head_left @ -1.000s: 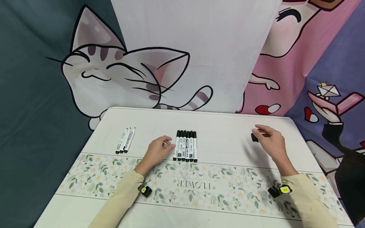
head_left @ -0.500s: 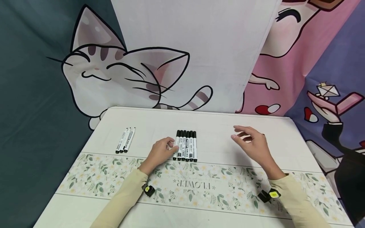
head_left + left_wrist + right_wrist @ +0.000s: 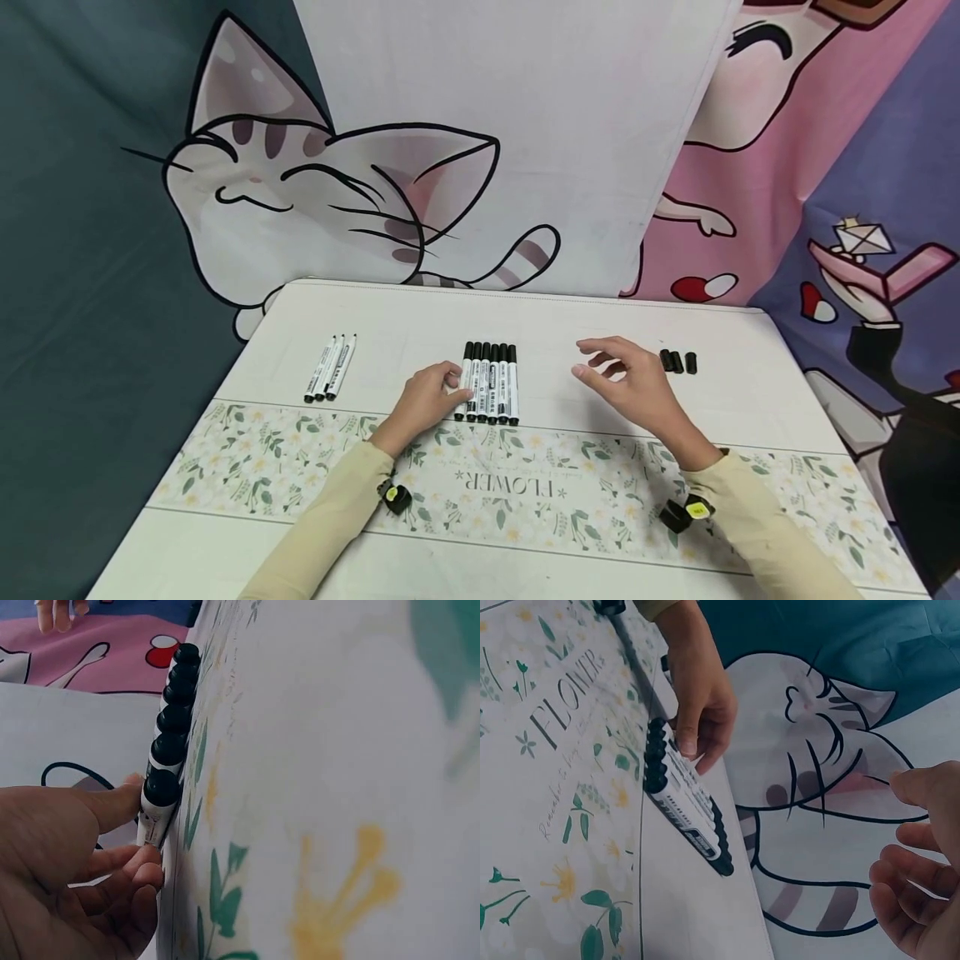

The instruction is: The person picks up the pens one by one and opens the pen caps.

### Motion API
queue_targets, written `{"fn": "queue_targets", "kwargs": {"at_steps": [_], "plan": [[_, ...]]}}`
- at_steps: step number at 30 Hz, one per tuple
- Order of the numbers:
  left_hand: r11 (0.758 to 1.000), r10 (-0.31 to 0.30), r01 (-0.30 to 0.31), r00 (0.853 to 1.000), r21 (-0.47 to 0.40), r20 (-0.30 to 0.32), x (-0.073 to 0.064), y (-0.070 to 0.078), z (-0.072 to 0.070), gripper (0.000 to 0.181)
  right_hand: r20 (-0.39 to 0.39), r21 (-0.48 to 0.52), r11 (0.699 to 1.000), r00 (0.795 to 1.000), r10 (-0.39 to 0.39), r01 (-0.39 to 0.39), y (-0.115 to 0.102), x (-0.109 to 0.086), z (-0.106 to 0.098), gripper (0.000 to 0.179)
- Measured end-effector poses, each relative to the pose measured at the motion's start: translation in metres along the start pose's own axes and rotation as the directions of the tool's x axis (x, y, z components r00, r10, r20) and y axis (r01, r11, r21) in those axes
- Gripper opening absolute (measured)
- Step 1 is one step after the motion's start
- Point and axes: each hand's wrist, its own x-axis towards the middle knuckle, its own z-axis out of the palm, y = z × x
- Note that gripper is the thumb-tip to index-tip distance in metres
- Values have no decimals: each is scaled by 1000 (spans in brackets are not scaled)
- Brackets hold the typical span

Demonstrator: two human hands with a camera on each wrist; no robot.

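Note:
Several capped white markers with black caps point(image 3: 491, 379) lie side by side in a row at mid-table. My left hand point(image 3: 427, 398) is at the row's left end, and it pinches the nearest marker point(image 3: 155, 814) between thumb and fingertips, as the left wrist view shows. That marker still lies in line with the others. My right hand point(image 3: 626, 379) hovers right of the row with its fingers loosely bent and apart, holding nothing; in the right wrist view its fingers point(image 3: 915, 862) show at the right edge.
Three uncapped markers point(image 3: 330, 369) lie together at the table's left, tips pointing away. Three loose black caps point(image 3: 678, 362) lie behind my right hand. A floral strip point(image 3: 495, 492) crosses the white tabletop, and printed cloth point(image 3: 525, 100) hangs behind it.
My right hand has moved left, away from the loose caps, which now show. The left hand has shifted slightly right, its thumb onto the row's leftmost marker.

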Motion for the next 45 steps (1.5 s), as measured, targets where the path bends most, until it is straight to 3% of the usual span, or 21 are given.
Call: {"fn": "queue_targets", "kwargs": {"at_steps": [10,20,27,35,39,45], "plan": [[998,-66,67,997,-2,29,-1,3,-5,39,74,17,999,997,29,-30,-3,1,9,30],[989,-151,151,988,2,-27,-4,3,-12,29,148,32,999,989,-3,-1,-8,6,16,31],[991,-124,124,992,-60,-5,-9,6,-21,20,167,15,1000,986,-18,16,-13,11,15,30],[991,-99,91,992,-103,-75,-20,17,-31,22,184,12,1000,983,-28,26,-17,15,12,31],[990,-47,32,993,-135,-108,-26,21,-35,22,182,10,999,983,-39,38,-19,16,9,30],[983,81,-102,987,-153,-137,-33,26,-40,23,180,31,999,983,-37,32,-29,17,5,30]]}}
